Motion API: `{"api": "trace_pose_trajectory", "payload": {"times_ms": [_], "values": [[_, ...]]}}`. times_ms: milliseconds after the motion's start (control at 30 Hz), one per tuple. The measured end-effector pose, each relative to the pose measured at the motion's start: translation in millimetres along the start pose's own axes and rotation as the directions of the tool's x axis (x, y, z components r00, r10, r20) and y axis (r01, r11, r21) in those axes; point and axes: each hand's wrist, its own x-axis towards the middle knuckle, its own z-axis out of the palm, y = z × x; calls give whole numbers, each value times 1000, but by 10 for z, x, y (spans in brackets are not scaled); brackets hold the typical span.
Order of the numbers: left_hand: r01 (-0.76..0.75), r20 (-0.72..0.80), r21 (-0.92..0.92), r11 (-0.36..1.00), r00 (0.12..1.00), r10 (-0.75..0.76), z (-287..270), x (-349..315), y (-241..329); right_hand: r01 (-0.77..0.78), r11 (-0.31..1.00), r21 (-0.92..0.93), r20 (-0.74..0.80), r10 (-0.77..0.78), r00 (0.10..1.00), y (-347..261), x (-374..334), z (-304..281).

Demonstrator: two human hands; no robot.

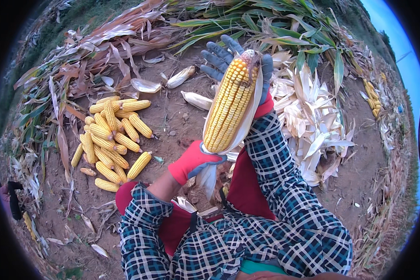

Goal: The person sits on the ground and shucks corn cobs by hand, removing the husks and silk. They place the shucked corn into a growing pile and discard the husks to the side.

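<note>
A large ear of corn (231, 105) stands tilted in front of me, its yellow kernels bare on the near side. Pale husk (253, 106) still clings along its right side and hangs below its base. My left hand (198, 161), in a red and grey glove, grips the ear at its lower end. Behind the tip, my right hand (218, 59) is open, grey-gloved fingers spread and palm up; the ear hides part of it. Whether the right palm touches the ear I cannot tell.
Several husked ears (109, 140) lie piled on the soil at left. A heap of pale husks (308, 126) is at right. Unhusked ears (181, 77) lie ahead, before dry stalks (121, 42) and green leaves (266, 28). More yellow ears (372, 98) lie far right.
</note>
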Motion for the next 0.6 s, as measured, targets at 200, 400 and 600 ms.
{"api": "trace_pose_trajectory", "payload": {"times_ms": [200, 400, 600], "values": [[22, 148, -130, 991, 989, -3, 99, -34, 35, -210, 943, 258, 145, 177, 974, 71, -49, -113], [12, 87, -173, 985, 996, 3, 73, -34, -27, 2, 983, -183, -97, -20, 995, 161, -107, -435], [19, 89, -311, 950, 996, 9, 166, -95, 138, 71, 993, -97, 82, -63, 995, 111, -76, -683]]}}
